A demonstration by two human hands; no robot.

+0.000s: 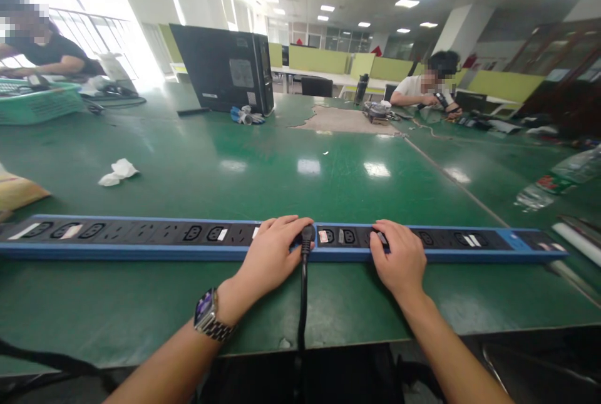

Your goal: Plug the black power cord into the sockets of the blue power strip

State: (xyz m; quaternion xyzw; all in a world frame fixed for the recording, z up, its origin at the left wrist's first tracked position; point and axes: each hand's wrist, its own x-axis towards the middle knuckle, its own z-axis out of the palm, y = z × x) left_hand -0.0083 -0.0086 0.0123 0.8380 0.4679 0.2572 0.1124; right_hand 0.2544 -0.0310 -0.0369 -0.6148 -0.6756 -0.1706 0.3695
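Observation:
A long blue power strip (263, 255) with black sockets lies across the green table in front of me. My left hand (275, 247), with a watch on its wrist, rests over the middle of the strip. Its thumb and index finger close around a black plug (307, 235), which sits at the strip's face. From the plug a thick black cable (303, 304) drops over the table's front edge. Farther right, my right hand (399, 257) is curled over the strip, thumb and fingers gripping it. What lies beneath its fingers is partly hidden.
Beyond the strip stand a black computer case (225, 69), gloves (247, 116) and crumpled tissue (119, 172). A green basket (42, 109) is at far left, a plastic bottle (558, 178) at right. Two people sit across the table, one on each side.

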